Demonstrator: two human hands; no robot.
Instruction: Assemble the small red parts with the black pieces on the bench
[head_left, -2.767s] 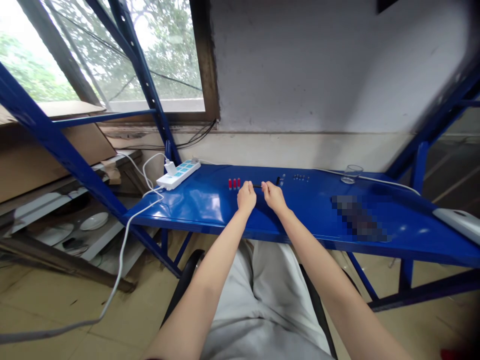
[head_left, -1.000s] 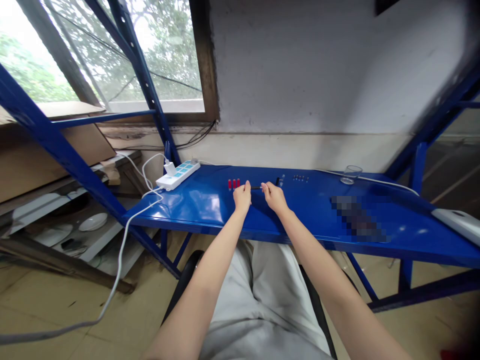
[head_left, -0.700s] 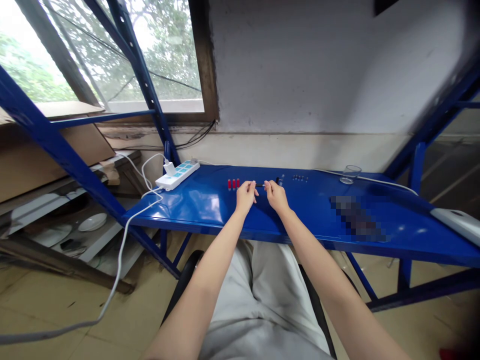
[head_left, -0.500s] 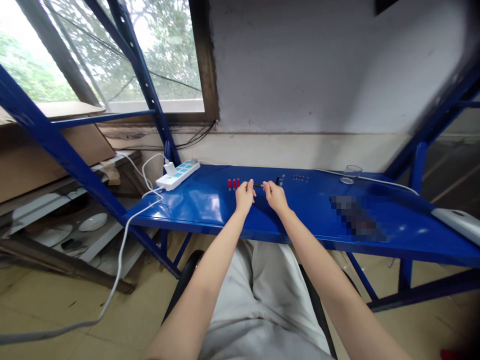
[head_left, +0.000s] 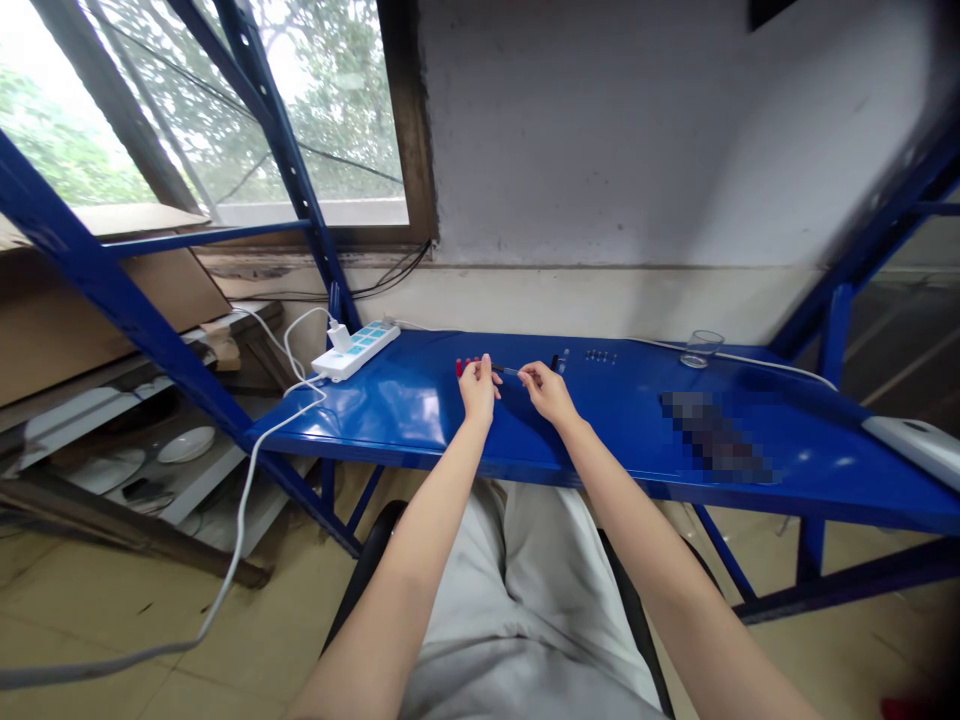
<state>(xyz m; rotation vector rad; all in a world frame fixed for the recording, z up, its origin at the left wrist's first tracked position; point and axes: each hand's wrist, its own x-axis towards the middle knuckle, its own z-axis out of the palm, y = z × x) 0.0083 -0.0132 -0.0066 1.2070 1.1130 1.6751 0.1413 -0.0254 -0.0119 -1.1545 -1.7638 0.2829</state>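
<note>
Between my hands runs a slim pen-like stick (head_left: 507, 370), dark toward the left and paler toward the right. My left hand (head_left: 479, 392) is closed around its left end, thumb up. The fingertips of my right hand (head_left: 549, 390) pinch the right end. Both hands are just above the blue table. Behind my left hand stand several small red pieces (head_left: 460, 369), partly covered by the fingers. A small black piece (head_left: 555, 361) and a small clear piece (head_left: 565, 356) lie just beyond my right hand.
Several tiny metal parts (head_left: 601, 357) lie in rows on the blue table (head_left: 390, 400). A clear glass (head_left: 702, 349) stands at the back right, near a blurred-out object (head_left: 716, 440). A white power strip (head_left: 356, 350) is on the left; a white device (head_left: 915, 445) sits far right.
My left hand has shifted slightly left and turned, now covering more of the red pieces. More of the stick shows between my hands. The right hand has barely moved.
</note>
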